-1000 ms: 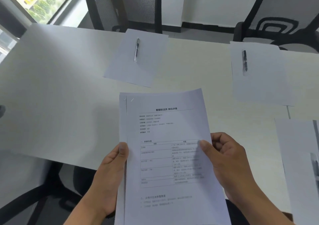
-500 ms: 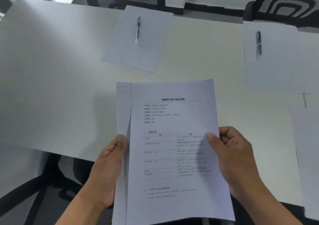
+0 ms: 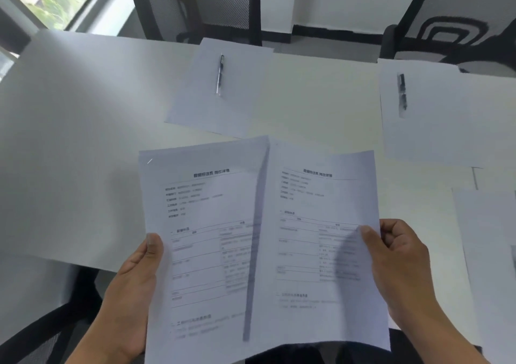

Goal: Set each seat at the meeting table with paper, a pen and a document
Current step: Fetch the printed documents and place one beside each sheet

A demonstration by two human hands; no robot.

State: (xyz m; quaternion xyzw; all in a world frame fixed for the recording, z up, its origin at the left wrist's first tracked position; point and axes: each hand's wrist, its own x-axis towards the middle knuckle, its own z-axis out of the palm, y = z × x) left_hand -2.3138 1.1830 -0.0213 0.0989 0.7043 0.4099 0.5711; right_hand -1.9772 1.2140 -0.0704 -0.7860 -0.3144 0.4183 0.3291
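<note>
And the stack comes apart! The right hand (image 3: 402, 274) draws the top document (image 3: 324, 238) off to the right, while the left hand (image 3: 136, 285) keeps the stapled document (image 3: 201, 240) underneath, its full printed page now exposed. The two lie side by side, overlapping only down the middle. The view has tipped up, bringing the window (image 3: 55, 0) back in.

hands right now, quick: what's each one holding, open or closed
Left hand: closed, pinching the left printed document at its left edge.
Right hand: closed, pinching the right printed document at its right edge.
</note>
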